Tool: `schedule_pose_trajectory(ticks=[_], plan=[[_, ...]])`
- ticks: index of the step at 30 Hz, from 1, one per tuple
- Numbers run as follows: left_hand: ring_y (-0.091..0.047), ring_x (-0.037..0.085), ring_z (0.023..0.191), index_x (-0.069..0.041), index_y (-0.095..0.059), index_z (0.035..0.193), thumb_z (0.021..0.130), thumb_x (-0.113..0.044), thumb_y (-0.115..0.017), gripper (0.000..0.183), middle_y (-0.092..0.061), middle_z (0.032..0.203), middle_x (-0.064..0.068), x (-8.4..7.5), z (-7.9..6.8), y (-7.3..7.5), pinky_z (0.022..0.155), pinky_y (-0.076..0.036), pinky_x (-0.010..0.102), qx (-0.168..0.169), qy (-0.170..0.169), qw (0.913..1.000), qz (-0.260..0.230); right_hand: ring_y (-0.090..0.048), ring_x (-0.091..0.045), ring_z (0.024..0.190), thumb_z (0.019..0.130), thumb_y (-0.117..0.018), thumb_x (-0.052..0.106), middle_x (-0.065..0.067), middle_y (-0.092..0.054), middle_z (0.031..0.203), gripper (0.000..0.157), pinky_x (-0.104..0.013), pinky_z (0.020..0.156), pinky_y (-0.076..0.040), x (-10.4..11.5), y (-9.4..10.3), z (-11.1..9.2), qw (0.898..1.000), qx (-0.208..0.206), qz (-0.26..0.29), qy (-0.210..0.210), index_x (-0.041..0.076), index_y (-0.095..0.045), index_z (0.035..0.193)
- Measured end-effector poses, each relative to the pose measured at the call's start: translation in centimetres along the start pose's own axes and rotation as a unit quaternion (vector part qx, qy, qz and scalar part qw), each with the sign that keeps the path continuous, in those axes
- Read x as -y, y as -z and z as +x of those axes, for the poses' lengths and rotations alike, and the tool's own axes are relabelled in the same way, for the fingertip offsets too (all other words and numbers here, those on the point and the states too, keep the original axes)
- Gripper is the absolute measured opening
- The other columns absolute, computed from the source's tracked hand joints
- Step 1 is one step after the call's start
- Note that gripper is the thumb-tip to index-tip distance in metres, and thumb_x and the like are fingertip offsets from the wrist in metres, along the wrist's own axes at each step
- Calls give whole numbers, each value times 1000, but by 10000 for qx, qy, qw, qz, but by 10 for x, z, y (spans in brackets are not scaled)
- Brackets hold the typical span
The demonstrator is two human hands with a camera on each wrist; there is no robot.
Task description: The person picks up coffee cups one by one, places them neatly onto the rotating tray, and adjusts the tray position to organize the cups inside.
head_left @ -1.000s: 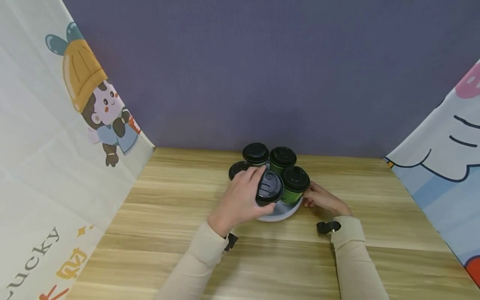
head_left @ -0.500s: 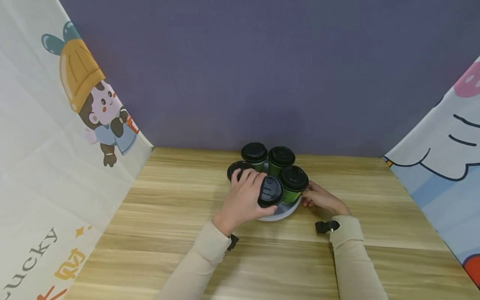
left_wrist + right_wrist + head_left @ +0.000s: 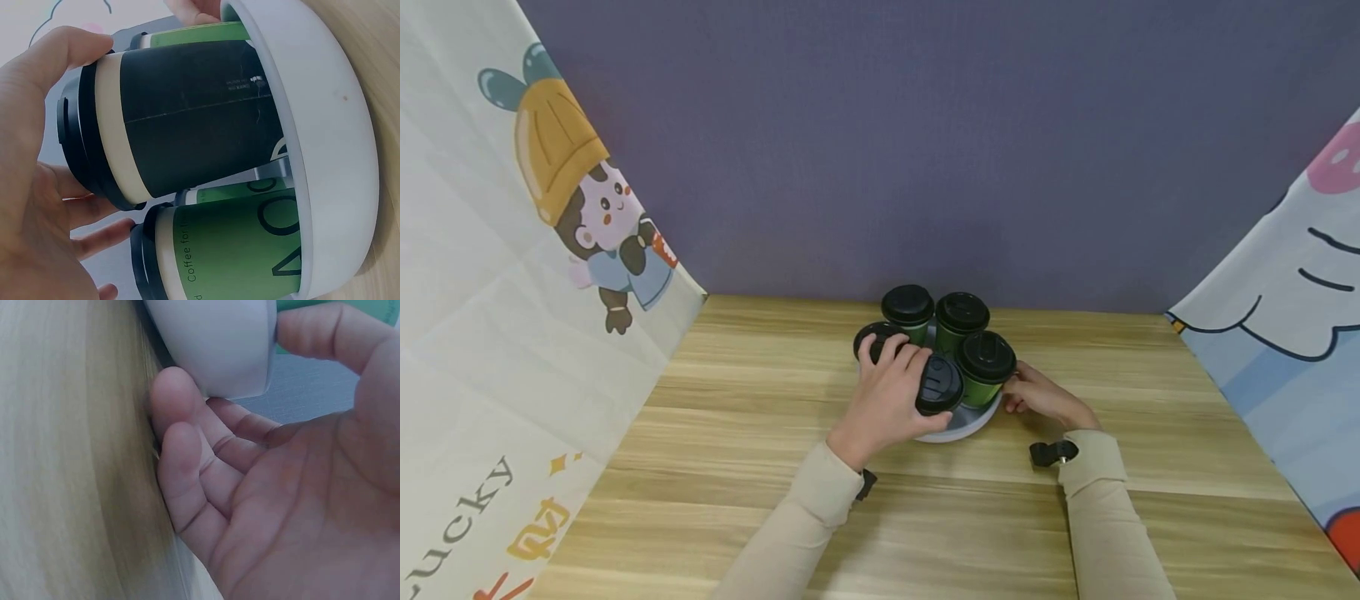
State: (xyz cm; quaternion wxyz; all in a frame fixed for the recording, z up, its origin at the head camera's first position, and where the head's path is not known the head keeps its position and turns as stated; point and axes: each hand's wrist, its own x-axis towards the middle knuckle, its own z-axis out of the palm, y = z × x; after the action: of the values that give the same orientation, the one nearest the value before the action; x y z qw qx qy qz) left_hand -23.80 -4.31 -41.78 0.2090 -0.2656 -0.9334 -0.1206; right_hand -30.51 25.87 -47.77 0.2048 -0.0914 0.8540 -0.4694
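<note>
My left hand (image 3: 887, 396) grips a black-sleeved paper coffee cup (image 3: 200, 119) round its black lid, thumb on the near side and fingers across the far side. The cup's base sits behind the rim of a round white tray (image 3: 337, 125). Several green-sleeved coffee cups with black lids stand on the same tray, among them one green cup (image 3: 985, 367) at the right and one (image 3: 237, 244) beside the held cup. At the tray's right edge, my right hand (image 3: 294, 487) holds the rim, thumb over the top and fingers curled beneath.
The tray rests on a wood-grain table (image 3: 760, 492) near a dark grey-purple back panel (image 3: 925, 150). Printed cloth walls (image 3: 460, 275) flank the table on both sides.
The black cup in my left hand has come down slightly toward the near side of the tray, and the left fingers have spread a little. My right hand stays at the rim.
</note>
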Motion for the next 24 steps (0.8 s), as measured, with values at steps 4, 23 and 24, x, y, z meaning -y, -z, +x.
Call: schedule_pose_trajectory(ticks=[4, 23, 24], plan=[[-43, 28, 139, -13, -61, 139, 77, -68, -74, 84, -65, 136, 2, 0, 0, -1, 115, -20, 67, 38, 12, 10000, 67, -63, -21, 87, 97, -49, 17, -16, -62, 105, 60, -33, 77, -51, 0, 0, -1, 10000, -1, 76, 6, -7, -31, 148], [-39, 31, 146, -17, -55, 148, 89, -66, -64, 77, -61, 144, 2, -1, -1, 0, 116, -19, 69, 294, -12, 9990, 342, -63, -19, 85, 95, -50, 17, -15, -63, 102, 58, -30, 76, -52, 0, -1, 1, 10000, -14, 53, 45, -7, -32, 145], [-39, 31, 147, -17, -55, 148, 89, -67, -64, 77, -60, 145, 2, -1, -1, 0, 116, -19, 69, 314, -4, 9988, 363, -63, -19, 85, 95, -50, 18, -16, -63, 102, 59, -31, 76, -52, 0, -1, 1, 10000, -15, 59, 44, -7, -32, 146]])
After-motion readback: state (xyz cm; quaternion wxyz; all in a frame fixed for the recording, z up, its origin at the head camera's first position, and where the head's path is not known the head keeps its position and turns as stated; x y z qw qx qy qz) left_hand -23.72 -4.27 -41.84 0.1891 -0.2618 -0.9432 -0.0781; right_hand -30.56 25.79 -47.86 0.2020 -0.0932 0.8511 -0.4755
